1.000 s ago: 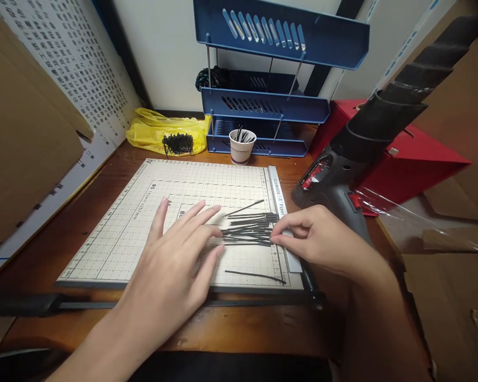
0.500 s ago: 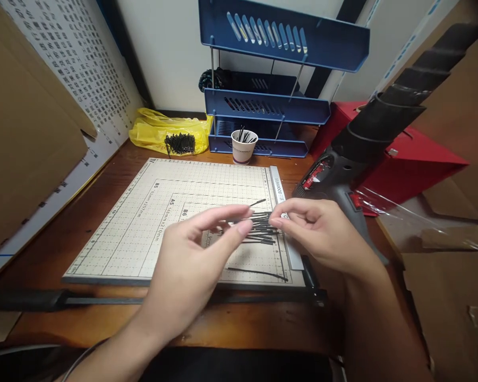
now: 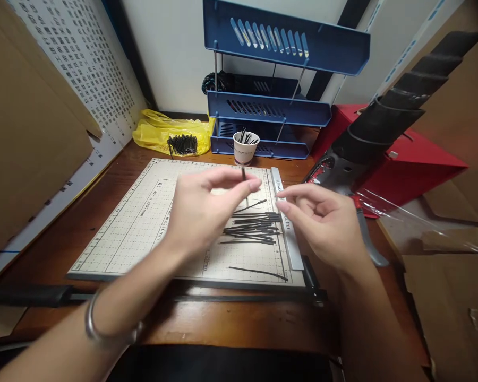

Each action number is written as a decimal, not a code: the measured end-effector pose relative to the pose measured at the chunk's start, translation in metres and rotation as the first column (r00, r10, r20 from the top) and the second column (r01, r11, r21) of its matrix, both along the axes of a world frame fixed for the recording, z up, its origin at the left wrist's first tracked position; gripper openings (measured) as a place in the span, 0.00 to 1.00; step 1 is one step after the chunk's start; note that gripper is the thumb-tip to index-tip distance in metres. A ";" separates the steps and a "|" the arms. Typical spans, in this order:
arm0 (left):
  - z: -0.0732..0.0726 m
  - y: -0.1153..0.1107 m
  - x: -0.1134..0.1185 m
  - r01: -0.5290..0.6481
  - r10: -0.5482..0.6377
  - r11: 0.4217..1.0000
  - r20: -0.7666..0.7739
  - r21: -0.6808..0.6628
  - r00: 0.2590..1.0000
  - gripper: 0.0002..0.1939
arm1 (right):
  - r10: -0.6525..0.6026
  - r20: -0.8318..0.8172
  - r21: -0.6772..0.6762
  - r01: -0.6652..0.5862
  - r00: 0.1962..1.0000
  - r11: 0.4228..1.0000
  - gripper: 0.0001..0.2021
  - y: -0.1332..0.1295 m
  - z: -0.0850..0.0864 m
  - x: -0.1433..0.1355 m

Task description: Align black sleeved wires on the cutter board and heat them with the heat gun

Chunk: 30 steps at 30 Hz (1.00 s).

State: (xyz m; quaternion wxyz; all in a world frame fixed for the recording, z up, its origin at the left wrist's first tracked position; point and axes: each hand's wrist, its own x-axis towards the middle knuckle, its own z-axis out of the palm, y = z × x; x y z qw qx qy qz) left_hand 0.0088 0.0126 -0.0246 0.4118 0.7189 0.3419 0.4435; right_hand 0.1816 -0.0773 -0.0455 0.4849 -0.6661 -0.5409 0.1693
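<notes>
My left hand (image 3: 201,212) is over the middle of a gridded paper cutter board (image 3: 127,228). Its thumb and fingers pinch a thin black stick (image 3: 244,173), which points upward; the lower end is blurred. Facing it, my right hand (image 3: 330,223) hovers by the cutter's metal strip (image 3: 292,246), thumb and forefinger slightly apart, with nothing visible between them. Below the hands, several black sticks (image 3: 255,231) lie side by side on the board. One separate black stick (image 3: 258,272) rests nearer the front edge.
Behind the board stand a paper cup (image 3: 245,154) of black sticks and a blue tiered tray (image 3: 269,109). A black pile (image 3: 183,144) lies on a yellow bag (image 3: 151,130). On the right are a heat-gun-like tool (image 3: 366,132) and red box (image 3: 426,164). The cutter's handle (image 3: 32,295) extends left.
My left hand has risen and moved away from the sticks on the board, and the stick in it now points up. My right hand has shifted slightly right and up.
</notes>
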 end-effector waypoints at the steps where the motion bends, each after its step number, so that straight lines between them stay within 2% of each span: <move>1: 0.001 0.014 0.003 0.029 -0.017 0.994 -0.116 0.103 0.993 0.07 | -0.087 0.044 0.061 0.084 0.995 0.995 0.10 0.002 -0.002 0.001; 2: 0.002 0.027 0.006 0.110 -0.065 0.982 -0.274 0.154 0.960 0.07 | -0.157 0.073 0.110 0.149 0.985 0.983 0.10 0.003 -0.003 0.002; 4: -0.001 0.047 0.014 0.254 -0.092 0.944 -0.575 0.209 0.813 0.08 | -0.224 0.103 0.148 0.208 0.969 0.967 0.09 0.006 -0.006 0.004; 5: -0.003 0.053 0.019 0.286 -0.072 0.933 -0.670 0.216 0.739 0.08 | -0.234 0.117 0.146 0.217 0.965 0.965 0.09 0.007 -0.007 0.005; 7: -0.008 0.058 0.028 0.314 -0.055 0.923 -0.731 0.222 0.680 0.08 | -0.231 0.159 0.116 0.214 0.960 0.970 0.09 0.007 -0.008 0.007; 9: -0.012 0.056 0.033 0.336 -0.069 0.915 -0.735 0.223 0.675 0.08 | -0.196 0.212 0.057 0.188 0.957 0.980 0.09 0.007 -0.009 0.009; 12: -0.015 0.050 0.035 0.378 -0.106 0.900 -0.732 0.217 0.673 0.09 | -0.082 0.296 -0.076 0.109 0.952 0.991 0.10 0.006 -0.010 0.012; 17: -0.018 0.042 0.033 0.446 -0.204 0.877 -0.702 0.179 0.682 0.10 | 0.070 0.369 -0.273 0.036 0.927 0.961 0.10 0.005 -0.008 0.016; 26: -0.019 0.035 0.022 0.458 -0.226 0.871 -0.682 0.179 0.696 0.05 | 0.077 0.375 -0.360 0.069 0.924 0.930 0.09 0.007 -0.006 0.018; 30: -0.021 0.036 0.024 0.476 -0.247 0.863 -0.680 0.169 0.690 0.06 | 0.100 0.354 -0.396 0.052 0.930 0.917 0.10 0.006 -0.006 0.018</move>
